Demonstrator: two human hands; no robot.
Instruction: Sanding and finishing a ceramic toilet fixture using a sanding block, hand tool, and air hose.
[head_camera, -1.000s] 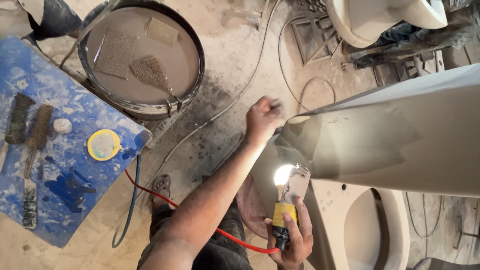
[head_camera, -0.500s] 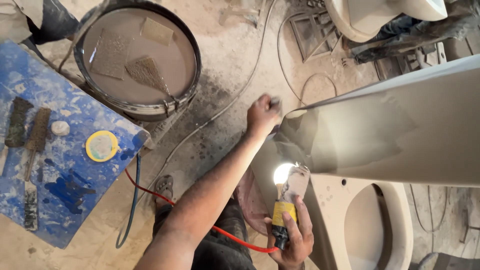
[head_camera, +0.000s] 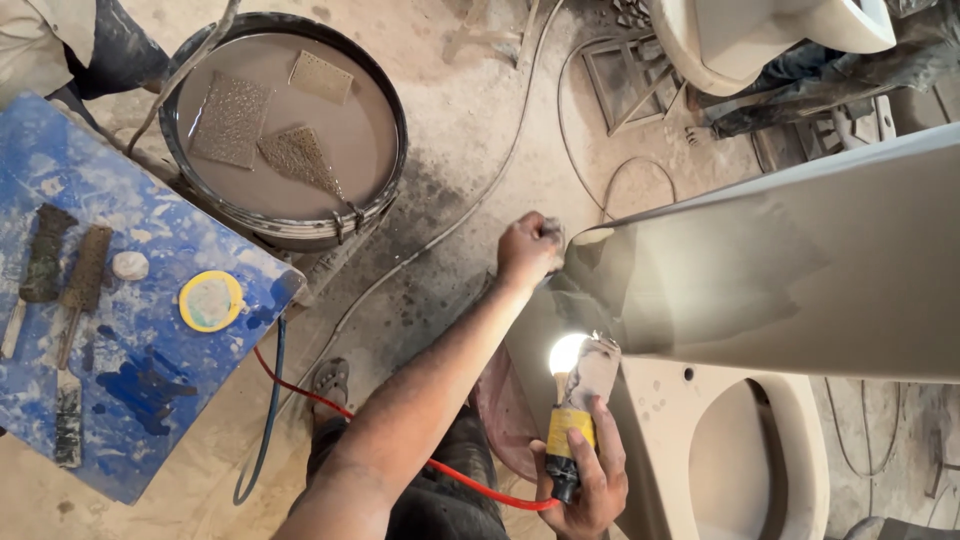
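A: Left hand (head_camera: 528, 250)?
B: Fingers curled tight on a small dark pad (head_camera: 551, 234), pressed against the left end of the big grey ceramic casting (head_camera: 780, 270). Forearm runs up from bottom centre, fully extended, wrist straight.

A: Right hand (head_camera: 590, 478)?
B: Wrapped closed around the yellow-and-black grip of a lamp holder (head_camera: 568, 440). Bulb (head_camera: 566, 352) lit, pointing up, sitting just under the casting's lower edge, near the spot the left hand touches. A red cable (head_camera: 400, 440) leaves the bottom of the holder and loops left across the floor.

A: Where does the casting sit?
B: Right half of the view, tilted, over a second pale ceramic piece (head_camera: 740, 460) with an oval opening.

A: Surroundings?
B: Round tub (head_camera: 285, 130) of brown slurry top left, with mesh pads floating in it. Blue paint-stained board (head_camera: 120, 320) at left carrying two brushes (head_camera: 62, 270), a yellow-rimmed lid (head_camera: 210, 300) and a small white lump. Grey hose (head_camera: 470, 200) snakes over the dusty floor between tub and casting. Sandalled foot (head_camera: 330, 380) beside the red cable. Another person's trouser leg top left; can't tell more.

A: Obstructions?
B: The left forearm crosses over the person's knee; the casting hides the floor behind it.
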